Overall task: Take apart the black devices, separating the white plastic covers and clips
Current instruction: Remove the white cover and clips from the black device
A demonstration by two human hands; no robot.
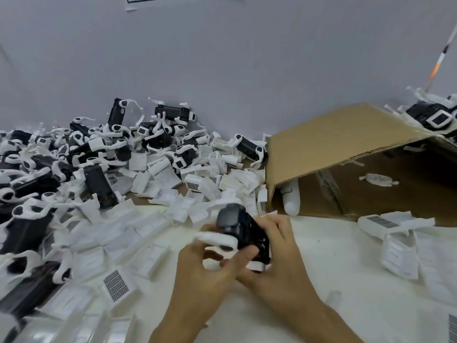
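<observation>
Just above the near middle of the white table, both hands hold 1 black device clear of the surface. The device is a stubby, dark, matte block with a rounded upper end, blurred by motion. A white clip with an oval opening wraps across its front, and a small white piece shows under its lower end. The left hand has its fingers curled around the clip and the device's lower front, thumb over the clip. The right hand cups the device from the right, fingers bent against its side and back.

To the left and behind, a heap of black devices with white clips still on them lies against the grey wall. Loose white covers spread in front of the heap; several carry a small square grid code, too blurred to read. No brand or lettering is legible anywhere. A cardboard box lies on its side at right, with a white clip inside and more devices behind its top edge.
</observation>
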